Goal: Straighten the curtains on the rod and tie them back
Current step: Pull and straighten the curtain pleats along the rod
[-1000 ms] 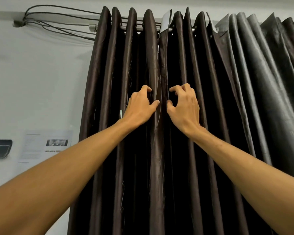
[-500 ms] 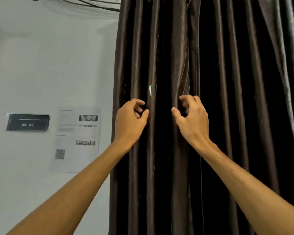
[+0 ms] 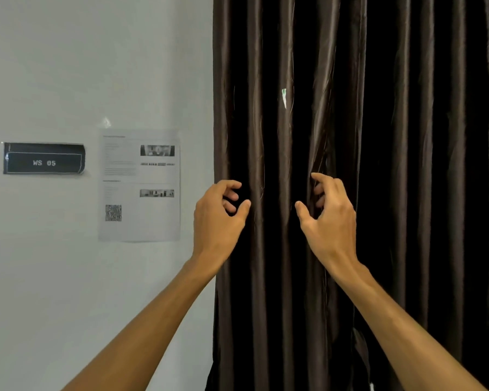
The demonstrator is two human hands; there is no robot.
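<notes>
Your left hand (image 3: 219,221) and right hand (image 3: 326,218) hook half-curled fingers (image 3: 232,185) into adjacent curtain (image 3: 407,193) pleats, probably to even them. Whether either pinches fabric cannot be told.

Illumination is soft and even — the wall (image 3: 68,66) reads pale grey without hard shadows. The curtain (image 3: 407,136) folds show narrow sheen highlights; the recesses between them fall to near black. Fine print on the paper sheet (image 3: 139,184) is blurred — illegible.
</notes>
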